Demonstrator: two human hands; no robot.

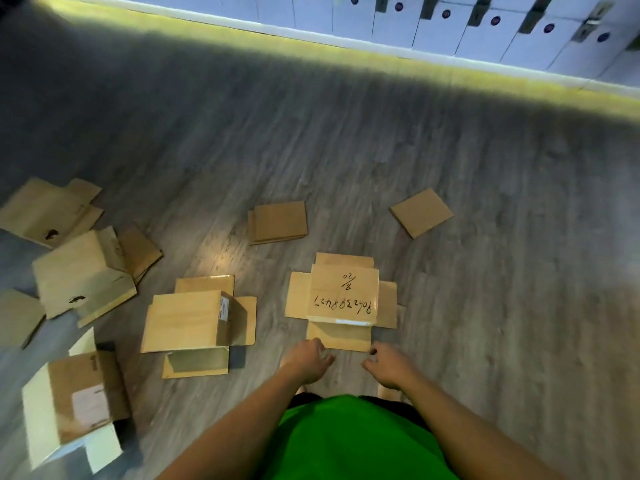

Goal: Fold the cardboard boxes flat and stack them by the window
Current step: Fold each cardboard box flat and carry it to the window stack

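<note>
A cardboard box with handwritten numbers sits on the grey floor just ahead of me, its flaps spread out. My left hand hangs just short of its near flap, fingers loosely curled, holding nothing. My right hand hovers beside the flap's right corner, also loosely curled and empty. To the left stands another box with open flaps. A flattened box and a flat cardboard square lie farther out on the floor.
Several more boxes lie at the left: one with a white label near my feet, and others behind it. A wall of white lockers runs along the far side. The image is motion-blurred.
</note>
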